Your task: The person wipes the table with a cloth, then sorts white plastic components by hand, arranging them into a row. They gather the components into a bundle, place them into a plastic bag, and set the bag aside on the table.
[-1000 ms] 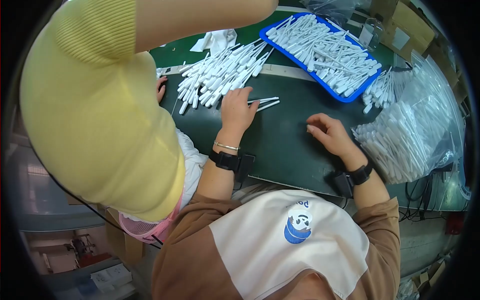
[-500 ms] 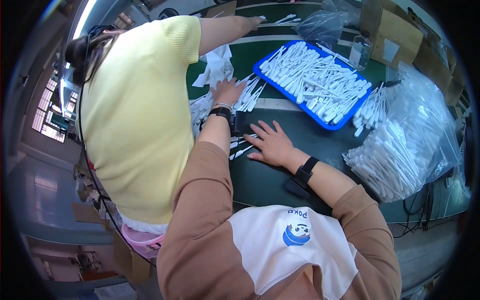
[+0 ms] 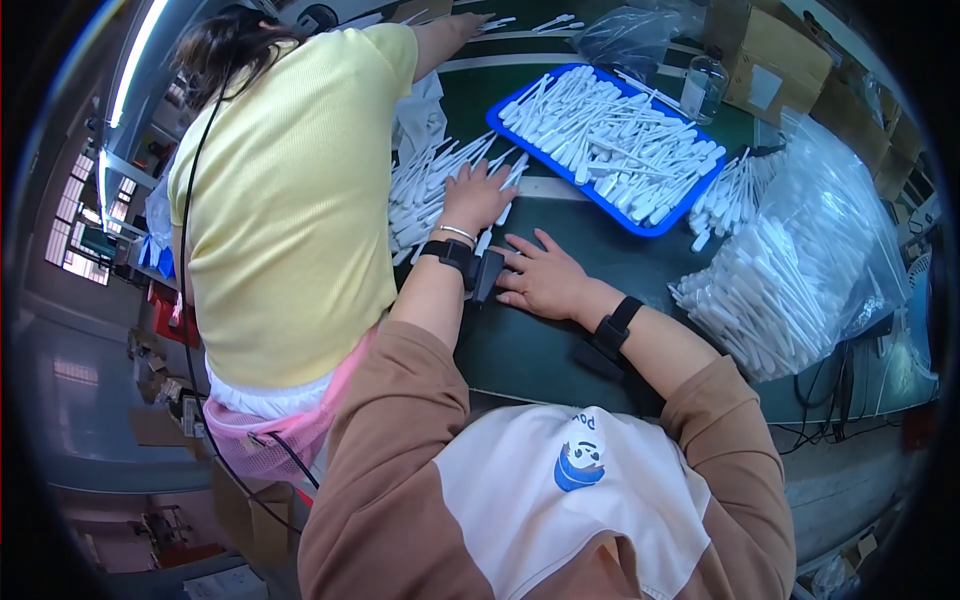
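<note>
My left hand (image 3: 479,194) lies palm down with spread fingers on a loose pile of white plastic sticks (image 3: 425,185) on the dark green table (image 3: 530,350). Close behind its wrist, my right hand (image 3: 545,277) rests flat on the table, fingers apart, touching a couple of white sticks under the fingertips. Both wrists wear black bands. Neither hand is closed around anything that I can see.
A person in a yellow top (image 3: 290,210) stands close on my left, reaching across the table. A blue tray (image 3: 655,222) full of white sticks sits behind my hands. Clear bags of sticks (image 3: 790,285) lie at the right, cardboard boxes (image 3: 765,50) and a bottle (image 3: 702,88) behind.
The view has swung left. My left hand has moved from the bare table onto the stick pile, and my right hand has slid left up beside the left wrist.
</note>
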{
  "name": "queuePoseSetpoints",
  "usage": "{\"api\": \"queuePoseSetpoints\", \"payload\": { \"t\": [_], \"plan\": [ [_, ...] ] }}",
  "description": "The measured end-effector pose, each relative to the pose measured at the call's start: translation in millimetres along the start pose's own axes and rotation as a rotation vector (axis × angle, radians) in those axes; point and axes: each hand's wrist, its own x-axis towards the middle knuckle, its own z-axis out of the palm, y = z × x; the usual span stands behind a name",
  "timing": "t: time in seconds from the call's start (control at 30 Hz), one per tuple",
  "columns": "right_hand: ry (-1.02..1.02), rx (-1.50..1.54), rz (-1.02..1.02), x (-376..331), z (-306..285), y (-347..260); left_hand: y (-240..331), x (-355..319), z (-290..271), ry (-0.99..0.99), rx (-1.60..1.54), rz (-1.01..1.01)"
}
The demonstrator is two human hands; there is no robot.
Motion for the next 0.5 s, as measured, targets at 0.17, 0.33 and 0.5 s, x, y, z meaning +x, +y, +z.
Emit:
{"api": "queuePoseSetpoints", "payload": {
  "t": [0.17, 0.33, 0.5],
  "plan": [
    [0.039, -0.018, 0.017, -35.7, -3.6, 0.8, 21.9, -36.6, 13.5, 0.106, -0.013, 0.094],
    [0.038, 0.001, 0.064, -84.3, -13.3, -3.5, 43.7, -72.8, 11.8, 0.095, -0.019, 0.265],
    [0.01, -0.033, 0.087, -127.2, -19.6, -6.1, 55.1, -95.8, 15.1, 0.108, -0.071, 0.39]
  ]
}}
